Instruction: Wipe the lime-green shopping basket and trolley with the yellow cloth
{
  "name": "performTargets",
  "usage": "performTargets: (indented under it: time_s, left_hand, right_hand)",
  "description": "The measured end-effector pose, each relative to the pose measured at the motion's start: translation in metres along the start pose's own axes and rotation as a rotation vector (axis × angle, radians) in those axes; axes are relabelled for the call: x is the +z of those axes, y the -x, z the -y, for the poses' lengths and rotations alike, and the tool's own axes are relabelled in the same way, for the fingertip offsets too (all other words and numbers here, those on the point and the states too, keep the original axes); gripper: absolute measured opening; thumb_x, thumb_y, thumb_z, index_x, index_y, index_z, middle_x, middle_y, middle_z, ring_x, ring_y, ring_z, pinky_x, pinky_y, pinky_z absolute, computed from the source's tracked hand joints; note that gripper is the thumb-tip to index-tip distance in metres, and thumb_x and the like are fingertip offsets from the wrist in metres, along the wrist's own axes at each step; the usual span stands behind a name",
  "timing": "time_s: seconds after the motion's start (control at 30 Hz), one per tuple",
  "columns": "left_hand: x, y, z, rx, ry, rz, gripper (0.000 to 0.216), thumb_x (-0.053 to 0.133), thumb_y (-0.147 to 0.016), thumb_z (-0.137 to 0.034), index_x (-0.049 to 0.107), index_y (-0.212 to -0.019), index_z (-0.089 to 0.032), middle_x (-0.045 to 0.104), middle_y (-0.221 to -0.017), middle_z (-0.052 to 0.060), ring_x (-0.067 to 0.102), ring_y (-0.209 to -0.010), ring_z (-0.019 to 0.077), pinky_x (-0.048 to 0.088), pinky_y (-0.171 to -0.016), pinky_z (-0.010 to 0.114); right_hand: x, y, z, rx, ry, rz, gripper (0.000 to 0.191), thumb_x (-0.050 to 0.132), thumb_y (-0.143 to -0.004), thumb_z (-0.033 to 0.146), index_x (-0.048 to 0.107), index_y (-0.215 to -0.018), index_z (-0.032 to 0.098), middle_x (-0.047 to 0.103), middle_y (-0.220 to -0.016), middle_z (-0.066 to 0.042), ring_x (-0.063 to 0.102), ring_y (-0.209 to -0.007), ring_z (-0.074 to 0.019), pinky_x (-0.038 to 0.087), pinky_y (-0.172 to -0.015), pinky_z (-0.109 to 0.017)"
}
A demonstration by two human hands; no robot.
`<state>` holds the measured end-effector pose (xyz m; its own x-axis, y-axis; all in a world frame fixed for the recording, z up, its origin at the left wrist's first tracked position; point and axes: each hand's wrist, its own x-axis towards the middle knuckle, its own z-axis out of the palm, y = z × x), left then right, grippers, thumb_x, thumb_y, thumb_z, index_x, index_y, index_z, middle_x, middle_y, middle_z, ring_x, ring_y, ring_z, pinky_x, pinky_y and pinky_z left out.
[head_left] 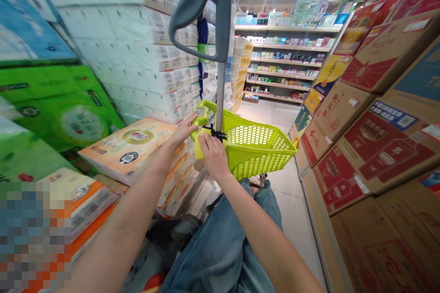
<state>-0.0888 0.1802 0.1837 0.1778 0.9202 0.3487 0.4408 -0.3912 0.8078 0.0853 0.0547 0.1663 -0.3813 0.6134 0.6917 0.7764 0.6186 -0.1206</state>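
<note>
A lime-green trolley basket (257, 160) with perforated sides stands just ahead of my knees. My left hand (185, 130) grips a rounded lime-green handle part (202, 115) with a small label on it, at the basket's near left end. Close beside it, my right hand (213, 153) curls over a yellow-green rounded part (198, 147); my fingers hide most of it. A black tie (216, 133) is knotted around the upright metal pole (220, 96) there. Atop the pole sits a grey loop handle (220, 23), apart from both hands.
Stacked white tissue packs (137, 50) rise on the left, with an orange-and-white pack (132, 144) and green packs (68, 105) nearer. Printed cartons (378, 137) line the right side. A tiled aisle (268, 109) leads to stocked shelves (285, 47) at the back.
</note>
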Motion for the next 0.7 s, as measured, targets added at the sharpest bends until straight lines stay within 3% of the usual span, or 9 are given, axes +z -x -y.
performTargets:
  time_s: [0.13, 0.23, 0.33, 0.37, 0.43, 0.47, 0.57, 0.63, 0.7]
  left_hand:
    - [-0.003, -0.005, 0.005, -0.007, -0.051, 0.001, 0.075, 0.051, -0.077, -0.038, 0.040, -0.149, -0.019, 0.019, -0.163, 0.002, 0.020, -0.151, 0.0255, 0.018, -0.123, 0.039]
    - [-0.007, -0.005, 0.003, -0.001, -0.114, 0.006, 0.072, 0.052, -0.080, -0.041, 0.043, -0.147, -0.020, 0.025, -0.161, 0.004, 0.022, -0.150, 0.0279, 0.017, -0.123, 0.042]
    - [-0.012, 0.008, -0.012, 0.050, -0.204, -0.033, 0.068, 0.049, -0.087, -0.044, 0.039, -0.149, -0.020, 0.029, -0.160, 0.006, 0.023, -0.149, 0.0297, 0.007, -0.123, 0.051]
    - [-0.014, 0.016, -0.020, 0.108, -0.257, -0.076, 0.067, 0.048, -0.090, -0.044, 0.033, -0.152, -0.022, 0.024, -0.162, 0.005, 0.017, -0.151, 0.0277, 0.002, -0.123, 0.051]
    - [-0.016, 0.034, -0.036, 0.434, -0.581, -0.202, 0.069, 0.045, -0.095, -0.045, 0.022, -0.155, -0.020, 0.020, -0.163, 0.007, 0.012, -0.152, 0.0269, 0.005, -0.123, 0.050]
    - [-0.017, 0.043, -0.044, 0.620, -0.722, -0.153, 0.072, 0.047, -0.095, -0.046, 0.019, -0.156, -0.021, 0.022, -0.162, 0.008, 0.013, -0.152, 0.0257, 0.006, -0.124, 0.047]
    - [-0.013, 0.057, -0.063, 1.099, -1.001, 0.204, 0.070, 0.048, -0.096, -0.042, 0.017, -0.156, -0.023, 0.029, -0.160, 0.002, 0.018, -0.151, 0.0159, 0.010, -0.124, 0.033]
    - [-0.007, 0.054, -0.069, 1.184, -1.123, 0.289, 0.067, 0.051, -0.095, -0.032, 0.022, -0.155, -0.023, 0.025, -0.161, -0.001, 0.017, -0.151, 0.0137, 0.018, -0.123, 0.028]
    - [0.001, 0.046, -0.070, 1.174, -1.214, 0.235, 0.066, 0.046, -0.093, -0.014, 0.024, -0.155, -0.024, 0.023, -0.162, -0.003, 0.017, -0.150, 0.0098, 0.021, -0.122, 0.025]
  right_hand:
    - [-0.025, 0.033, -0.033, -0.102, -0.183, -0.173, 0.057, 0.046, -0.088, 0.011, 0.045, -0.143, 0.023, 0.058, -0.138, -0.008, 0.050, -0.130, -0.0237, 0.037, -0.113, -0.044]
    - [-0.040, 0.042, -0.074, 0.069, -0.297, -0.376, 0.063, 0.043, -0.083, 0.010, 0.046, -0.143, 0.026, 0.057, -0.139, -0.007, 0.050, -0.131, -0.0242, 0.039, -0.112, -0.047]
    - [-0.039, 0.036, -0.118, 0.231, -0.310, -0.293, 0.063, 0.044, -0.073, 0.006, 0.057, -0.132, 0.025, 0.061, -0.135, -0.006, 0.049, -0.133, -0.0253, 0.032, -0.115, -0.053]
    - [-0.035, 0.033, -0.130, 0.270, -0.310, -0.202, 0.061, 0.045, -0.071, 0.006, 0.061, -0.127, 0.025, 0.063, -0.132, -0.005, 0.048, -0.133, -0.0261, 0.029, -0.116, -0.056]
    - [-0.026, 0.030, -0.146, 0.327, -0.333, -0.025, 0.055, 0.047, -0.069, 0.007, 0.067, -0.117, 0.026, 0.069, -0.124, -0.003, 0.053, -0.128, -0.0272, 0.030, -0.114, -0.058]
    - [-0.021, 0.030, -0.151, 0.345, -0.357, 0.033, 0.053, 0.047, -0.069, 0.008, 0.068, -0.113, 0.026, 0.071, -0.120, -0.003, 0.057, -0.123, -0.0269, 0.035, -0.111, -0.056]
    - [-0.009, 0.033, -0.157, 0.349, -0.425, 0.079, 0.046, 0.045, -0.073, 0.013, 0.071, -0.108, 0.025, 0.075, -0.110, -0.004, 0.068, -0.102, -0.0248, 0.052, -0.093, -0.043]
    - [-0.005, 0.035, -0.157, 0.357, -0.453, 0.070, 0.042, 0.043, -0.076, 0.017, 0.071, -0.107, 0.024, 0.075, -0.107, -0.004, 0.069, -0.097, -0.0244, 0.054, -0.086, -0.039]
    - [-0.003, 0.036, -0.157, 0.360, -0.479, 0.064, 0.039, 0.043, -0.078, 0.021, 0.071, -0.106, 0.025, 0.075, -0.106, -0.004, 0.069, -0.097, -0.0244, 0.054, -0.086, -0.038]
